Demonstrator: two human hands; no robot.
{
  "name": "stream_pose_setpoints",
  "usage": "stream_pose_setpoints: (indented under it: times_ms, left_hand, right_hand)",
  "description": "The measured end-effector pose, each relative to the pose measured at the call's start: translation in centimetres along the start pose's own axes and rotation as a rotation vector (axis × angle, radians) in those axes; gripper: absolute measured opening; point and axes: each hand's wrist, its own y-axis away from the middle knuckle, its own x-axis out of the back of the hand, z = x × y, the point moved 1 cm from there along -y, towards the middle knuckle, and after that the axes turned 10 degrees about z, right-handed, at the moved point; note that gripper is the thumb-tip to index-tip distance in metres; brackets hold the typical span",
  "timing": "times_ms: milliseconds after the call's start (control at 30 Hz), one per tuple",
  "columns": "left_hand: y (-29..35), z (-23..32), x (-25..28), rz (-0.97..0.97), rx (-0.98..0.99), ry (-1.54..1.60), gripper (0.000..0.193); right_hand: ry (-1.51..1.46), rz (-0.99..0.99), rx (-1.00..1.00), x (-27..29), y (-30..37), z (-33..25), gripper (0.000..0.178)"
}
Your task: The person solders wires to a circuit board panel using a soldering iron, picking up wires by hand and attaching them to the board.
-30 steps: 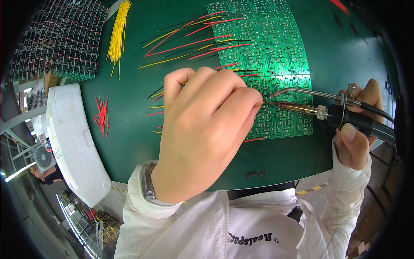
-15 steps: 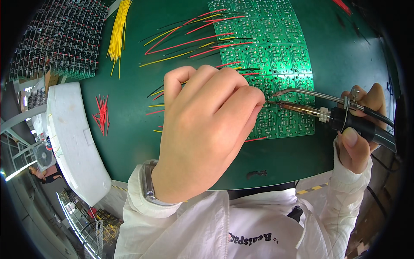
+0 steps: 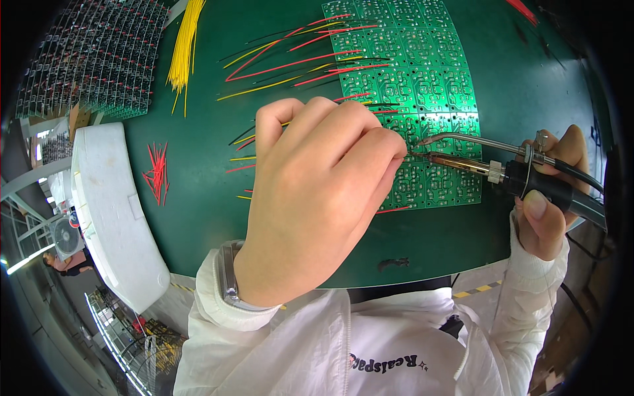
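Observation:
A green panel of circuit boards (image 3: pixel 429 86) lies on the bench, with red, black and yellow wires (image 3: pixel 290 59) running off its left side. My left hand (image 3: pixel 317 191) is closed in a pinch over the panel's lower left part. Whatever its fingertips hold is hidden behind them. In my right hand (image 3: pixel 551 198) is a soldering iron (image 3: pixel 515 179) with a thin metal solder-feed tube (image 3: pixel 475 140) clamped alongside. The iron's tip touches or nearly touches the board, just right of my left fingertips, and the tube's end is close above it.
On the green bench (image 3: pixel 218 218) lie a bundle of yellow wires (image 3: pixel 186 53) and a small pile of red wires (image 3: pixel 156 175). Stacked circuit boards (image 3: pixel 92 59) stand at the far left. A white curved casing (image 3: pixel 115 211) sits along the left edge. More red wires (image 3: pixel 523 10) lie far right.
Both hands and the iron hold nearly the same place over the panel. The whole view has shifted very slightly.

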Motion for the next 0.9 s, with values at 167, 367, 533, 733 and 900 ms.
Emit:
stream_pose_setpoints:
  times_ms: [167, 367, 533, 733, 900]
  left_hand:
    - [-0.02, -0.04, -0.06, 0.003, 0.002, 0.016, 0.02]
    - [-0.06, -0.01, -0.02, 0.005, -0.003, 0.018, 0.02]
    - [-0.03, 0.04, -0.03, -0.006, 0.008, 0.019, 0.019]
    - [-0.11, 0.07, -0.06, 0.005, 0.001, 0.018, 0.018]
    - [-0.82, 0.16, 0.75, -0.043, 0.039, 0.061, 0.02]
  right_hand:
    - [-0.002, 0.008, 0.014, -0.05, 0.06, 0.0, 0.052]
    - [-0.026, 0.007, -0.027, -0.19, -0.07, -0.24, 0.05]
    - [-0.171, 0.053, -0.049, -0.38, -0.09, -0.39, 0.047]
    - [-0.163, 0.036, -0.036, 0.09, -0.38, -0.52, 0.044]
    - [-0.147, 0.113, 0.02, 0.14, -0.68, -0.43, 0.038]
